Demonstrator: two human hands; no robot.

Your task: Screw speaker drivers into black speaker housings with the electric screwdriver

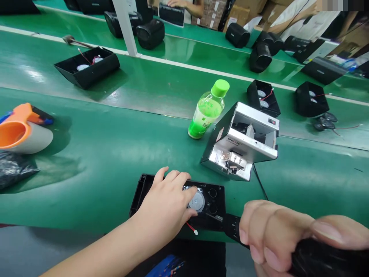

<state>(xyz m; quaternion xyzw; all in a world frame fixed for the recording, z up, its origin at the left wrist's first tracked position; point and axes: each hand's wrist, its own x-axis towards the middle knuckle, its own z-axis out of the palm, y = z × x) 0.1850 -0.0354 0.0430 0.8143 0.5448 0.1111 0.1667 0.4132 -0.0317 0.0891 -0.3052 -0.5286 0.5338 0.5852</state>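
My left hand [165,202] lies over a black speaker front panel [210,221] at the table's near edge. Its fingers curl over the far side, and the thumb bends in beside a round grey speaker driver [197,201]. A red wire with a white plug [195,232] hangs from the panel's near side. In my right hand [276,234] is a black electric screwdriver [232,227], the fingers wrapped around its body. The screwdriver's front end meets the panel's right end in view; whether it touches is unclear, and the bit is hidden.
Beyond the panel stands a silver screw feeder [253,144], a cable trailing behind it. Next to it is a green drink bottle [206,109]. A tape roll in an orange dispenser [24,129] sits left. Open speaker boxes [92,69] rest on the bench farther back, with co-workers beyond.
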